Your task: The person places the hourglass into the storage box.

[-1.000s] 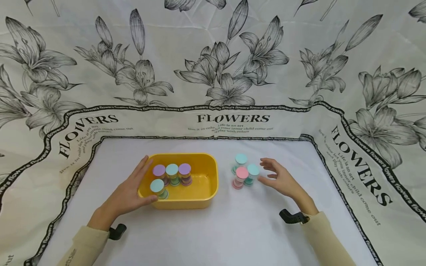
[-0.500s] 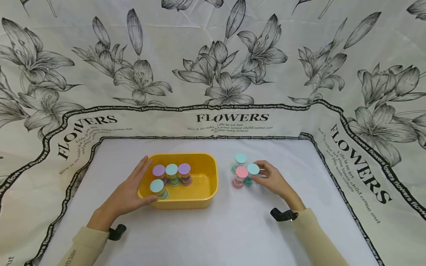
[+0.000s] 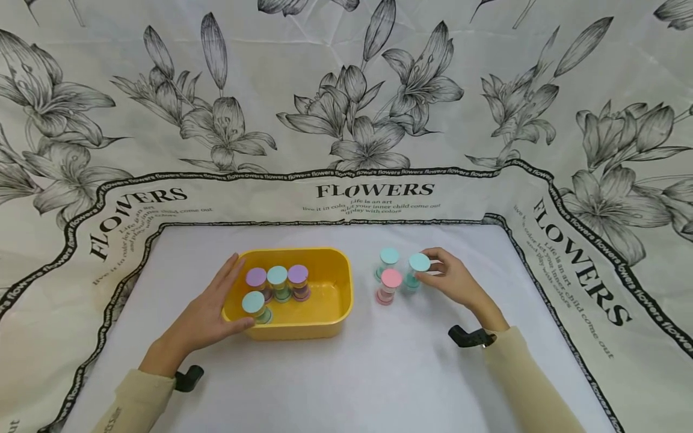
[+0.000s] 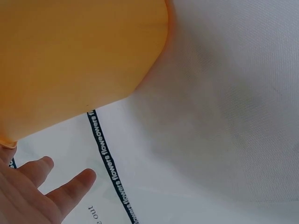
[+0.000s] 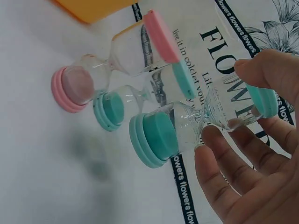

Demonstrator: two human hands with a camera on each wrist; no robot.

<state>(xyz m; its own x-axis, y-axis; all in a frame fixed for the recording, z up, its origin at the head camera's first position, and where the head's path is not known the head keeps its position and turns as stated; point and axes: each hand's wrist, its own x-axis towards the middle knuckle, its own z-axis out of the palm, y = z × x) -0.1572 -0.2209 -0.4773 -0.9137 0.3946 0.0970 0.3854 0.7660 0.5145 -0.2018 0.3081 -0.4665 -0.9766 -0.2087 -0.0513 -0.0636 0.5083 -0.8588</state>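
Observation:
My right hand [image 3: 457, 279] pinches the upper part of a teal sand timer [image 3: 412, 281] between thumb and fingers. In the right wrist view, teal sand lies in its lower bulb, near the teal base [image 5: 145, 140]. Whether that base touches the cloth I cannot tell. Close on its left stand a pink sand timer [image 3: 386, 290] and another teal sand timer [image 3: 388, 260]. My left hand [image 3: 200, 316] spans the left end of a yellow tub [image 3: 325, 329], thumb at the front rim, fingers stretched along the far left side. Its fingers [image 4: 70, 191] look spread in the left wrist view.
Inside the tub, toward its left, are two purple sand timers [image 3: 298, 275] and two teal ones [image 3: 254, 302]. A white cloth [image 3: 357, 385] covers the table. A floral printed fabric [image 3: 373, 120] rises behind and along the sides.
My right hand came in from the right, took hold of the nearest teal sand timer and moved it slightly right and away from the pink one. The left hand stays put.

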